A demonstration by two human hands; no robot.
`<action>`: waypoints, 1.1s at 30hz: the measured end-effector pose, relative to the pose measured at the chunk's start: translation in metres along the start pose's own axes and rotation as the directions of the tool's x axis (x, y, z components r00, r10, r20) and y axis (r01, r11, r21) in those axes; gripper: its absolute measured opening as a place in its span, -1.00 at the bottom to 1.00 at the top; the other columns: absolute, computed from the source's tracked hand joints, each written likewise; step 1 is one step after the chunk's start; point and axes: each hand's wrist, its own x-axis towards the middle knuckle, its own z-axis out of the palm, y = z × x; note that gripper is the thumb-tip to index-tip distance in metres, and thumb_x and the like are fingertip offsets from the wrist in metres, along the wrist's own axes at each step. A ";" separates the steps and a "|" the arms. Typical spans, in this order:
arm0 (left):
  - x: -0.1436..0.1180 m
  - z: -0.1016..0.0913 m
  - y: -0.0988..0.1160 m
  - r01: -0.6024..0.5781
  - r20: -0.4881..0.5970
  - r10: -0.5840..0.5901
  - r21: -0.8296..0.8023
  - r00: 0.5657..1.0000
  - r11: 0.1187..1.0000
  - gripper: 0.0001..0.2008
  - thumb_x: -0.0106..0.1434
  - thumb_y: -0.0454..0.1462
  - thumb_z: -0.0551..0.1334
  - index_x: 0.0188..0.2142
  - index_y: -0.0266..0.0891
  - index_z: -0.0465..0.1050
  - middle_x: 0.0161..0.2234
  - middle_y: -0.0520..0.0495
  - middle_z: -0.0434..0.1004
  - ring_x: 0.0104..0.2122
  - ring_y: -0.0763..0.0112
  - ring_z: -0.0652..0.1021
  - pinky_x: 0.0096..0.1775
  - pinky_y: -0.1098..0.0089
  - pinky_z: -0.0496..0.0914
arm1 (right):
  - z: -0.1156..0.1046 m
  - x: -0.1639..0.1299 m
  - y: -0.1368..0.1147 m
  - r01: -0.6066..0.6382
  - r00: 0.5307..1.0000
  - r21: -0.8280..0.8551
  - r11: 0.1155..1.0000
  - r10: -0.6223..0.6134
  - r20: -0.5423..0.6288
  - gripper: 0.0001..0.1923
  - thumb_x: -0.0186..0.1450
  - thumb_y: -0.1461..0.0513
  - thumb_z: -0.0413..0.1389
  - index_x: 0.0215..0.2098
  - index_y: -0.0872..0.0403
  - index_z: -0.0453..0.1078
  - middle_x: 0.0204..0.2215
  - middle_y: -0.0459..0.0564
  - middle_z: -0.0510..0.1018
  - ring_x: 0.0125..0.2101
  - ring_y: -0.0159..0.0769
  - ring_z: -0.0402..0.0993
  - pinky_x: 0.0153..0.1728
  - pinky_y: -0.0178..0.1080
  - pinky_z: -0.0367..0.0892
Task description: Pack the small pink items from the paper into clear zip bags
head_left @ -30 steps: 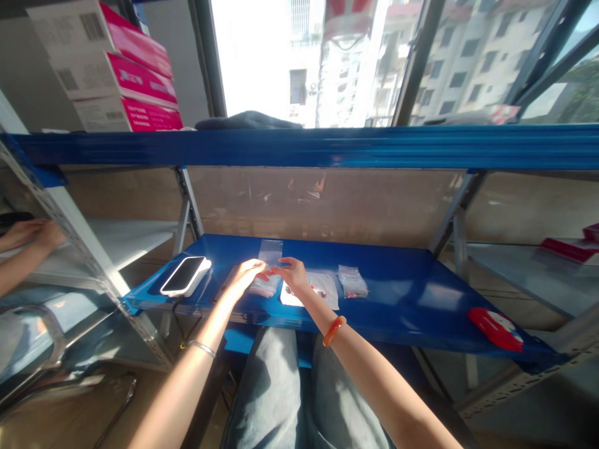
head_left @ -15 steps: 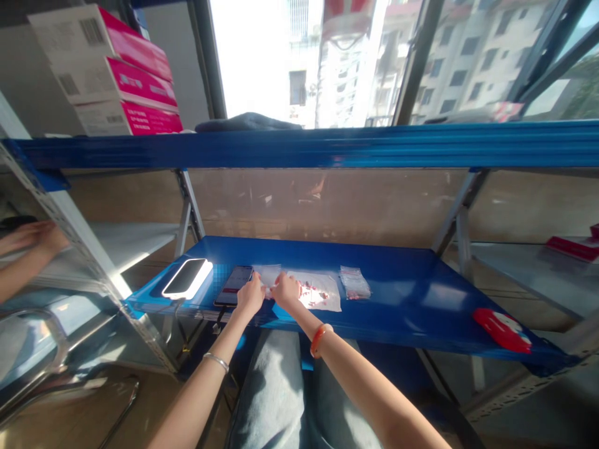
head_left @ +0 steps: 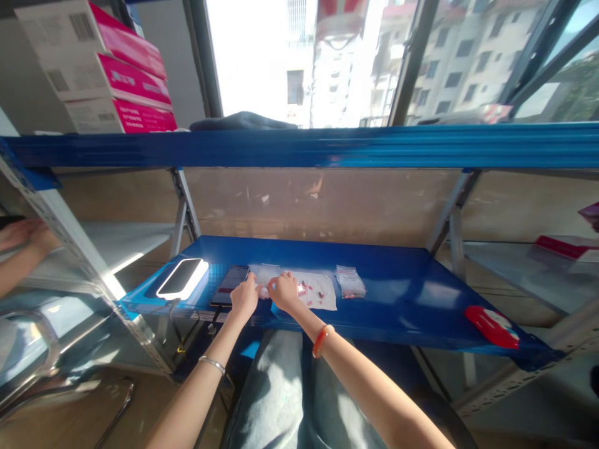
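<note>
L hand (head_left: 244, 296) + R hand (head_left: 284, 291): fingertips pinching plastic bag (head_left: 264, 292) betw. them | contents unclear | est. light, limp, slippery | best grip: opp. edges

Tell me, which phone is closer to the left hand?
The flat, dark rectangular phone, right beside the left hand. The other, a white-framed rectangular phone, lies farther to the left.

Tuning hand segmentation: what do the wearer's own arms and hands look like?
Left hand and right hand are gloveless; no sleeves show. Left wrist wears a thin silver bangle; right wrist, a thicker orange-red bangle.
</note>
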 end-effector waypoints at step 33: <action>-0.046 0.036 0.112 -0.319 -0.165 0.313 -0.774 0.935 0.546 -0.75 0.29 -0.11 0.02 -0.21 -0.20 0.33 -0.47 -0.01 0.46 -0.41 0.38 0.52 -0.35 0.41 0.38 | -0.033 -0.062 0.186 -0.374 0.579 0.530 0.761 0.638 -0.507 -0.63 0.12 0.34 -0.06 -0.23 0.25 0.53 -0.28 0.21 0.59 -0.24 -0.06 0.48 -0.20 -0.17 0.29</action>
